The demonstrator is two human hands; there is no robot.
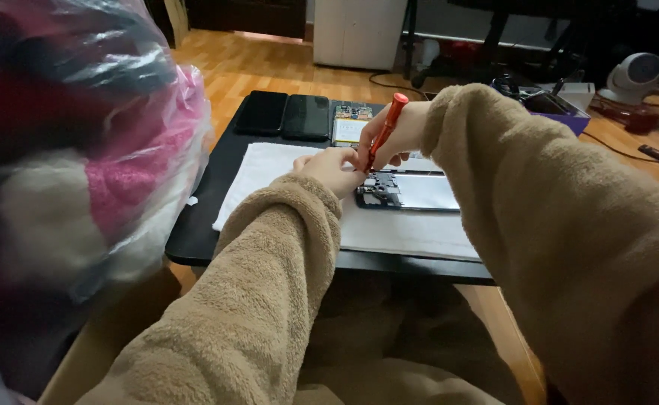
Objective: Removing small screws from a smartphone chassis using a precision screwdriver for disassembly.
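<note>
Screwdriver [384, 129] in right hand [391, 137], tip beside left hand [332, 169].

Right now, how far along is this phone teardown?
Done: the back is off the opened phone, internals exposed, lying on the white towel. In hand: right hand drives the orange screwdriver into its top; left hand steadies. Left: two dark phones look untouched.

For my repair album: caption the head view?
Right hand turns an orange screwdriver into an opened phone; left hand steadies it.
</note>
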